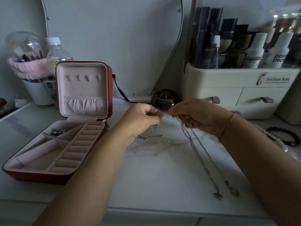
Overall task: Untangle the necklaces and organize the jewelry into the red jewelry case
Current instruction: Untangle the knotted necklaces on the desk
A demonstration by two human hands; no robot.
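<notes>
Red zip-around jewelry case (91, 172) with pale pink lining sits open at the left of the white marble-look tabletop (162, 168), a small silver piece (58, 132) in one rear compartment. Long silver chain necklaces (202, 149) trail from the right hand (195, 116), pinched closed on them, down to the tabletop. Beside it, the raised left hand (143, 119) pinches a short thin chain (152, 135), its end touching the table.

Left hand (143, 119) curls over its chain (152, 136), so the pinch itself is hidden behind the fingers. Right hand (195, 116) covers the top of the long necklaces (205, 154); their clasps below it are blurred. Right of that wrist, the bead bracelets (283, 136) smear toward the edge.
</notes>
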